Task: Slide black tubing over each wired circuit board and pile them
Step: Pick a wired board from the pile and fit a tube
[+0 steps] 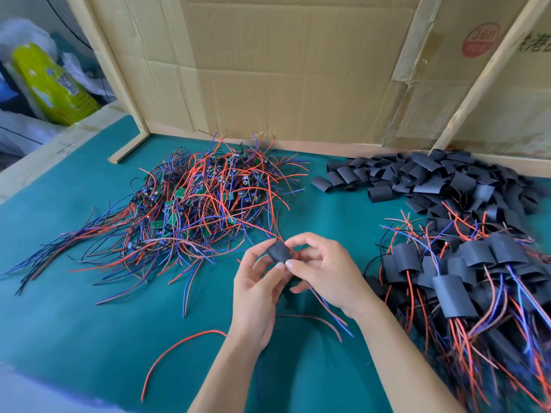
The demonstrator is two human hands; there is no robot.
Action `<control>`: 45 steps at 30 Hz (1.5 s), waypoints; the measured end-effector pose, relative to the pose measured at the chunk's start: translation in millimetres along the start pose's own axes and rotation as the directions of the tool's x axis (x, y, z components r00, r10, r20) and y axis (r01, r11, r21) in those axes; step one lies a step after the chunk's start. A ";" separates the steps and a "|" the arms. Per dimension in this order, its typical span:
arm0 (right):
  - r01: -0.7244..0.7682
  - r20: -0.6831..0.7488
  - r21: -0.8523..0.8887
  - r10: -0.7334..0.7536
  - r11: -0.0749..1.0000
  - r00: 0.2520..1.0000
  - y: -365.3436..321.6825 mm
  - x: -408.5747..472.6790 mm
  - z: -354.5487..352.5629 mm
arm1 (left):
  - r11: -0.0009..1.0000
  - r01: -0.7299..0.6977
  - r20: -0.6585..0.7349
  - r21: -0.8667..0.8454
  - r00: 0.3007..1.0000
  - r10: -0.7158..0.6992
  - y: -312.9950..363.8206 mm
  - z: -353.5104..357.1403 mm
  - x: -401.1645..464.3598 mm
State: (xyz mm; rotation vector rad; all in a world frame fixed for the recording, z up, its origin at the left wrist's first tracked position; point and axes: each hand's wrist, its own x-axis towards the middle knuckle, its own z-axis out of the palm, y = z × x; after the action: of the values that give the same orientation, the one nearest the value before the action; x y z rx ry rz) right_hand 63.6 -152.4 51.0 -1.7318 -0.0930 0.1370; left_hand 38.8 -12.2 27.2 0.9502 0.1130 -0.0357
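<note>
Both hands meet over the middle of the green mat (89,308). My left hand (256,293) and my right hand (322,272) pinch one short piece of black tubing (279,252) between fingertips. Red and blue wires run out of its far end and trail below the hands toward me. The board inside the tubing is hidden. A tangled heap of bare wired circuit boards (193,204) lies at the left. Loose black tubing pieces (417,180) are heaped at the back right. Sleeved boards (465,281) are piled at the right.
Cardboard walls (298,70) with wooden battens close off the back of the table. A single loose red wire (179,344) lies on the mat near me. A yellow package (50,84) and plastic bags sit beyond the left edge.
</note>
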 end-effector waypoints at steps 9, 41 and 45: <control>-0.026 0.065 -0.007 0.026 1.000 0.998 0.0 0.2 -17.4 | 1.000 0.015 -0.023 -0.012 1.000 -0.016 -2.3 -0.3 2.9; 0.125 -0.017 -0.500 -0.154 0.857 0.988 -23.1 -10.8 -9.8 | 0.981 -0.004 0.167 0.195 0.986 -0.030 -6.6 -0.3 2.0; 0.080 -0.161 -0.576 -0.209 0.813 0.965 -50.2 -24.6 -29.1 | 0.975 0.001 0.168 0.222 0.985 -0.039 -7.0 -2.0 2.9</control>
State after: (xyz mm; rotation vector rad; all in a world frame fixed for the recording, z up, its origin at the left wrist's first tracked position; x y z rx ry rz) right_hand 44.3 -176.0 106.2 -2.3181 -0.1123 -0.2216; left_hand 40.9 -14.6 20.0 1.1647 -0.0420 -0.1514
